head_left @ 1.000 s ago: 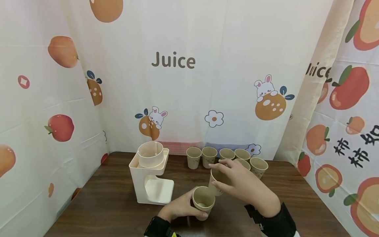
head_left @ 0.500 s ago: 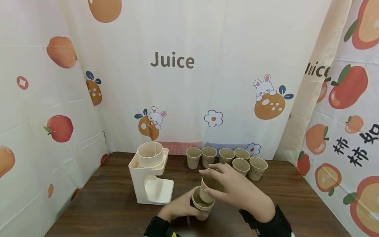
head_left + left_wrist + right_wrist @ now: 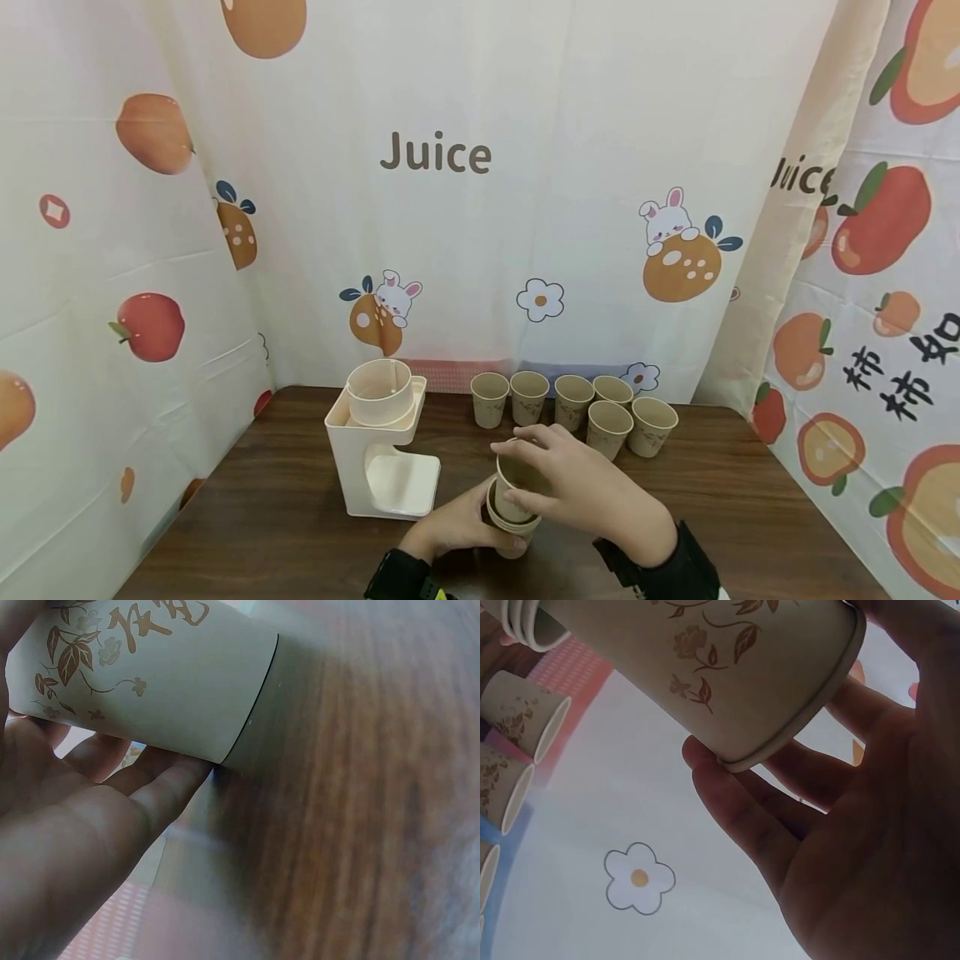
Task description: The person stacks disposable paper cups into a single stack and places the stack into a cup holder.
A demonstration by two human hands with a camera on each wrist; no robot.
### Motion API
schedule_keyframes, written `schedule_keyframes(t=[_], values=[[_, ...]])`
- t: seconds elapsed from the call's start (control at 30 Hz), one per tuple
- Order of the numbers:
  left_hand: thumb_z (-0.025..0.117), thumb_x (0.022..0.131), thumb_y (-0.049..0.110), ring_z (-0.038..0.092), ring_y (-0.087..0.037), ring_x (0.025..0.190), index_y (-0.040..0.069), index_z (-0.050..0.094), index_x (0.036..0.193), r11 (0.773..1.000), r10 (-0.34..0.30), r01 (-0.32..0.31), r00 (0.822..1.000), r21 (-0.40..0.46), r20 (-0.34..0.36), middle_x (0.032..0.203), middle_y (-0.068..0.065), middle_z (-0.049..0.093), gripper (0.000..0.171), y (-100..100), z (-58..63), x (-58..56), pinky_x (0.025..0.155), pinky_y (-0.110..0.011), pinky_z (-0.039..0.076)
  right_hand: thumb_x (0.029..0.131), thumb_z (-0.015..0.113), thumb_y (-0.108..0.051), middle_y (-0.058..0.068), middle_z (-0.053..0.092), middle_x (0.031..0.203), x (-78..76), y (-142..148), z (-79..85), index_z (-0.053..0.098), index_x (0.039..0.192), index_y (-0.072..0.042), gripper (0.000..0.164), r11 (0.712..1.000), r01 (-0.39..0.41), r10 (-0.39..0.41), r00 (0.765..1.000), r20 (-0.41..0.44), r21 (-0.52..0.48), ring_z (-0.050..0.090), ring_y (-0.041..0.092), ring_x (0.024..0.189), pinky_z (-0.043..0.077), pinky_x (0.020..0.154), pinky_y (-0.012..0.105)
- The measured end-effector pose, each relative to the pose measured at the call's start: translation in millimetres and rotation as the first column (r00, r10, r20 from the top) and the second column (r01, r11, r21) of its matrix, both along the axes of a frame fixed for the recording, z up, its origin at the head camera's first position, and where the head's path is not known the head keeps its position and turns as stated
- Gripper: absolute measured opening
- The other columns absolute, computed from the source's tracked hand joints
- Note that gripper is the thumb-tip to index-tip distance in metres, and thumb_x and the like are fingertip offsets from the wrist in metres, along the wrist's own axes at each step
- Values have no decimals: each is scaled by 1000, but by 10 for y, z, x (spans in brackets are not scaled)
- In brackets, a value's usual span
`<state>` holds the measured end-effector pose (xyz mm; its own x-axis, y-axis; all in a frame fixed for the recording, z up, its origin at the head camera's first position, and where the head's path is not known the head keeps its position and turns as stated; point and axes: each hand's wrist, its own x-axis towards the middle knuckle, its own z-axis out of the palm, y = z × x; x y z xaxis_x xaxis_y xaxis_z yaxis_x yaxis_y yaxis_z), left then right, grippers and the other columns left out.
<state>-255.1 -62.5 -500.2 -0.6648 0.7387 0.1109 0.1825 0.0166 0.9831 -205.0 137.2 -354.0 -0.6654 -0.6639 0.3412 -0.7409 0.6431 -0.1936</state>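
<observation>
My left hand (image 3: pixel 457 523) grips a small stack of nested beige paper cups (image 3: pixel 512 546) near the front of the table. In the left wrist view, the printed wall of the stack (image 3: pixel 165 690) shows brown leaves and lettering, its base right at the wood. My right hand (image 3: pixel 588 486) holds another paper cup (image 3: pixel 507 507) by its rim, with fingers on one side and thumb on the other. That cup's bottom overlaps the mouth of the stack in the head view. The right wrist view shows the cup (image 3: pixel 727 675) tilted, with the stacked rims beyond it.
Several matching cups, among them a front one (image 3: pixel 609 429), stand upright behind my right hand. To the left is a cream machine (image 3: pixel 352 467) with a round open hopper (image 3: pixel 380 392) and a flat base. Printed curtains (image 3: pixel 450 250) close off the dark wooden table (image 3: pixel 255 517).
My right hand has brought its cup left and down, from beside the stack to over its mouth. The left hand and its stack have stayed nearly in place.
</observation>
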Motion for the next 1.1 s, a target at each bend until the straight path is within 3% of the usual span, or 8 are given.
schedule_keyframes(t=[0.2,0.53,0.7,0.93,1.1], values=[[75,78,21,53,-19,109,29,36,133,999,22,-21,999,-30,23,124,0,54,68,-12,5,5,96,-39,40,88,58,-50,0,52,129,-10,-9,-58,51,128,-37,43,1000,0,0,1000,4,5,45,14,117,51,82,39],[74,77,18,52,-22,112,29,33,137,1000,-3,3,1000,28,-5,128,-4,53,74,9,3,9,97,-35,40,88,59,-47,0,54,126,-86,-17,-220,52,129,-34,43,999,-23,23,1000,-4,23,47,14,112,51,80,38],[74,78,18,51,-21,113,32,31,139,1000,2,-3,1000,17,21,132,-10,49,76,-1,6,20,97,-36,40,88,61,-44,1,54,124,-120,-37,-301,54,128,-31,43,999,-38,38,999,16,31,47,15,110,51,80,38],[73,79,19,53,-22,110,25,40,133,1000,1,-2,999,12,44,129,-14,53,63,-8,-2,40,93,-32,43,87,62,-43,0,54,119,-151,-84,-403,54,127,-30,42,997,-56,52,996,70,51,48,16,106,50,78,35],[71,81,18,55,-23,108,21,46,130,999,-41,40,998,35,42,124,-12,58,55,-14,-2,21,91,-30,46,86,63,-46,-2,55,110,-172,-99,-461,58,123,-26,43,996,-71,69,996,51,54,49,13,99,50,75,33]])
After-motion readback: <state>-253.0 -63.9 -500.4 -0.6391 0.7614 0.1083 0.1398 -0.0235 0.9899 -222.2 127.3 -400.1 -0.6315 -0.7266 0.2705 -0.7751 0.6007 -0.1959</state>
